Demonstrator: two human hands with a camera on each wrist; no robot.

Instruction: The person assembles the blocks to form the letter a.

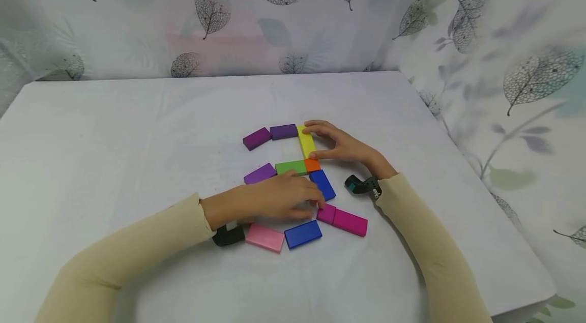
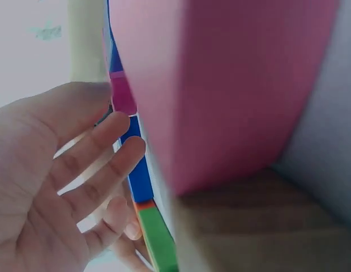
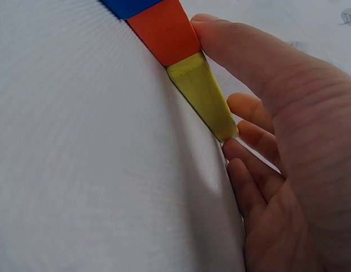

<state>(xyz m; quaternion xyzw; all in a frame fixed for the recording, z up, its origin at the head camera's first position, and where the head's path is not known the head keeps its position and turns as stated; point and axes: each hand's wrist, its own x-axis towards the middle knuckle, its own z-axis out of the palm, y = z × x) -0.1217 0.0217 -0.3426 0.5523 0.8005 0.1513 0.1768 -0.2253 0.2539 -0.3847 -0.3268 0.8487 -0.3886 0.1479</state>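
Note:
My right hand (image 1: 343,145) curls around the yellow block (image 1: 305,142), its thumb at the near end by the orange block (image 1: 312,165) and its fingers at the far end. The right wrist view shows the yellow block (image 3: 204,96) flush against the orange one (image 3: 164,34). Over the middle of the figure hovers my left hand (image 1: 274,198), palm down with loosely bent fingers. Its fingertips lie close to the small magenta block (image 1: 326,213) and the upper blue block (image 1: 322,184); whether they touch is unclear. A green block (image 1: 291,166) adjoins the orange one, partly behind that hand.
Purple (image 1: 284,131) and plum (image 1: 257,139) blocks extend left from the yellow one. Another purple block (image 1: 260,174) lies left of the green. Nearer are a long magenta block (image 1: 350,222), a second blue block (image 1: 303,234) and a pink block (image 1: 264,237) beside the left wrist.

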